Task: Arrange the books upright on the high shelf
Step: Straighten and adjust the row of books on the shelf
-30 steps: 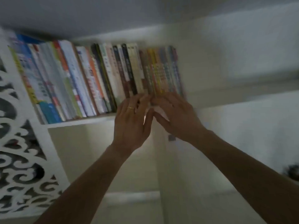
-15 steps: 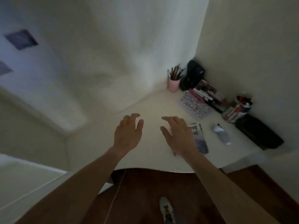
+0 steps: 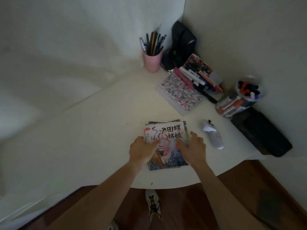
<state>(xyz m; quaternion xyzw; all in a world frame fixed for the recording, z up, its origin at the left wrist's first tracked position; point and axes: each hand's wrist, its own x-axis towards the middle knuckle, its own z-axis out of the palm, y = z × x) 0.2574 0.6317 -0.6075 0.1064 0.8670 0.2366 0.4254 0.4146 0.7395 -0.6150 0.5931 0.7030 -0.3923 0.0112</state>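
Observation:
A small stack of thin picture books (image 3: 166,135) lies flat on the white desk (image 3: 99,133), near its front edge. The top cover shows a painted figure and large black characters. My left hand (image 3: 142,149) rests on the stack's left edge, fingers spread over the cover. On the right edge sits my right hand (image 3: 192,147), its fingers also spread and touching the cover. Neither hand has closed around the books. The high shelf is out of view.
A white controller (image 3: 212,136) lies just right of the stack. Behind are a patterned notebook (image 3: 180,92), a pink pen cup (image 3: 152,61), a row of markers, a clear jar of pens (image 3: 239,98), and black cases (image 3: 260,131). My shoe (image 3: 153,205) shows on the wood floor.
My view swung down from the shelf of upright books to the desk. Both hands left the shelved books, dropped and came to rest on the flat stack.

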